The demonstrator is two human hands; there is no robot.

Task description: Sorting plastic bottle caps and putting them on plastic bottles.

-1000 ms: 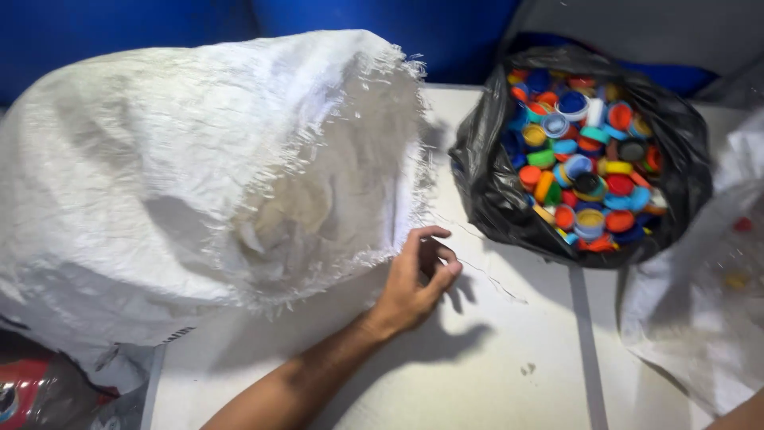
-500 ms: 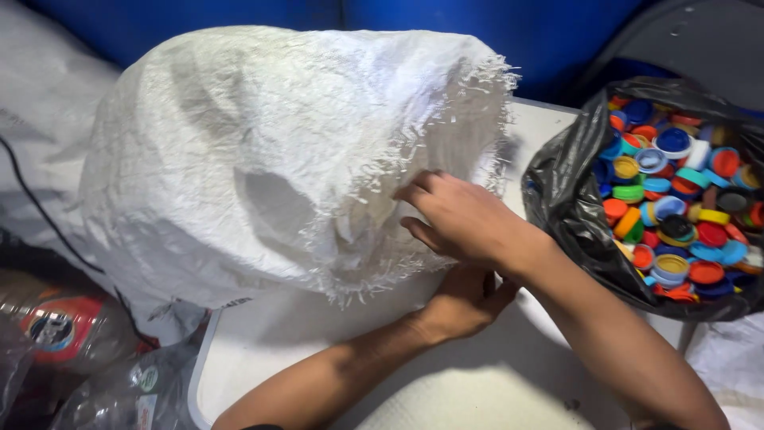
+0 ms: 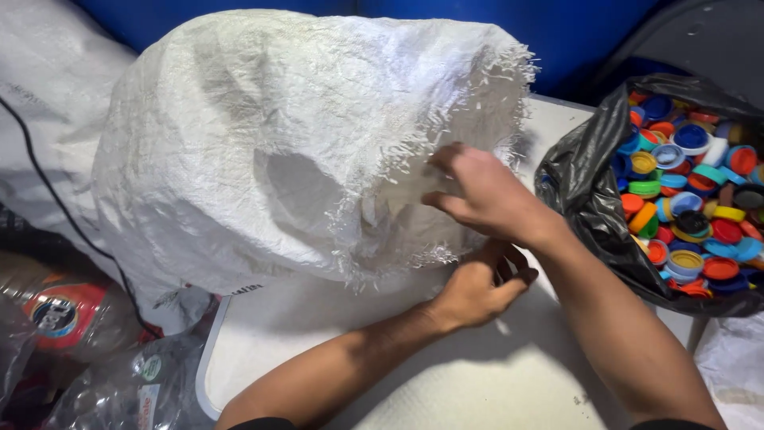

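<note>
Since a moment ago both hands have stayed at the frayed mouth of the big white woven plastic sack [image 3: 302, 151], which lies on its side across the white table [image 3: 493, 382]. Crushed clear plastic bottles [image 3: 87, 350] lie far left. Below the hem, the left hand [image 3: 477, 287] curls half closed, apparently pinching loose threads. Above it, the right hand [image 3: 485, 195] presses flat-fingered against the fabric, gripping nothing visible. Rightmost, a black plastic bag [image 3: 589, 191] holds coloured bottle caps [image 3: 692, 207].
</note>
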